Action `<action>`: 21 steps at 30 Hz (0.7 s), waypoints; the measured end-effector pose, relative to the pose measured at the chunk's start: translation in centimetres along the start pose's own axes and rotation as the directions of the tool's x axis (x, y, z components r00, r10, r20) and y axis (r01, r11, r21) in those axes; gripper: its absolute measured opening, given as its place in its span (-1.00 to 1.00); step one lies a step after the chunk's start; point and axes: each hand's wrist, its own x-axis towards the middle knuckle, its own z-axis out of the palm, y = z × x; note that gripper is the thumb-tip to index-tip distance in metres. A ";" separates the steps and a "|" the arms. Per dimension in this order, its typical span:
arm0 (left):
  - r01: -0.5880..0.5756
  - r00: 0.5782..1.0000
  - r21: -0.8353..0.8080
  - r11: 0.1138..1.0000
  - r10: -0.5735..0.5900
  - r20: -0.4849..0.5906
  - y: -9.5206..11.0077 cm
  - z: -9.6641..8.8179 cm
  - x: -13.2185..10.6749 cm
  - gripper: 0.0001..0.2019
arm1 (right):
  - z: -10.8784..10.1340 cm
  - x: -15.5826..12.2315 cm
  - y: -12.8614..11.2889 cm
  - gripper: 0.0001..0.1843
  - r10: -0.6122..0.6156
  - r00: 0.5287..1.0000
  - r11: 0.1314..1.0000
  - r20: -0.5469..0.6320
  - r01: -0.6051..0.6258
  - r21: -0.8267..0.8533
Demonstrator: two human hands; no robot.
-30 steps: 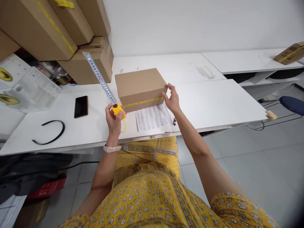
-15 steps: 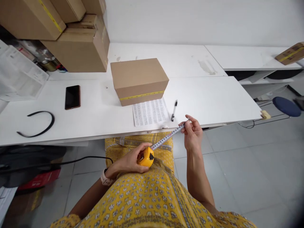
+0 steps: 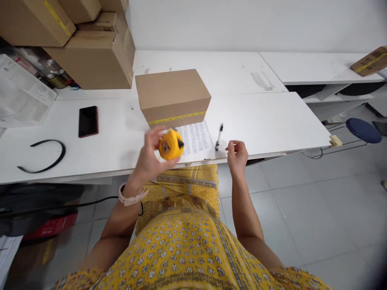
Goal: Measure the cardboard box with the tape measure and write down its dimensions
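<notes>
My left hand (image 3: 148,157) grips a yellow tape measure (image 3: 171,144), lifted above the front edge of the desk. No blade shows outside its case. Just past it, a printed sheet of paper (image 3: 196,139) lies partly under a closed cardboard box (image 3: 173,94) with yellow tape along its side. My right hand (image 3: 238,157) hovers at the desk's front edge with its fingers curled in, and I see nothing in them. Close to its fingertips, a black and clear pen (image 3: 219,137) rests beside the paper.
A phone (image 3: 88,121) and a black headband (image 3: 48,155) lie on the left of the white desk (image 3: 266,125). Stacked cardboard boxes (image 3: 93,60) stand at the back left. A blue stool (image 3: 363,130) is at the right. A black cable (image 3: 90,202) hangs below the desk.
The blade drawn out between my hands has gone back into the tape measure. My left hand has raised the case up over the desk edge. My right hand has let go of the blade's end.
</notes>
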 end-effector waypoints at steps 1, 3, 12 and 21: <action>-0.059 0.994 0.047 0.997 0.063 -0.086 -0.1 -0.5 2.0 -0.08 | 0.4 1.7 0.3 -0.61 0.004 1.000 0.995 -0.015 -0.006 -0.104; -0.117 0.962 0.148 0.982 0.149 -0.229 -0.4 -1.4 6.3 -0.10 | 1.5 4.5 0.6 -0.55 0.038 0.999 0.957 0.031 -0.027 -0.289; 0.056 0.991 0.240 0.969 -0.023 -0.135 -6.2 -2.6 19.0 -0.78 | 4.7 8.0 1.4 -0.47 -0.029 0.946 0.799 0.322 0.215 -0.562; -0.166 0.961 0.309 0.937 0.224 -0.163 -6.0 2.9 9.4 -0.67 | -0.4 4.3 1.5 -0.59 0.031 0.948 0.806 0.318 -0.211 0.552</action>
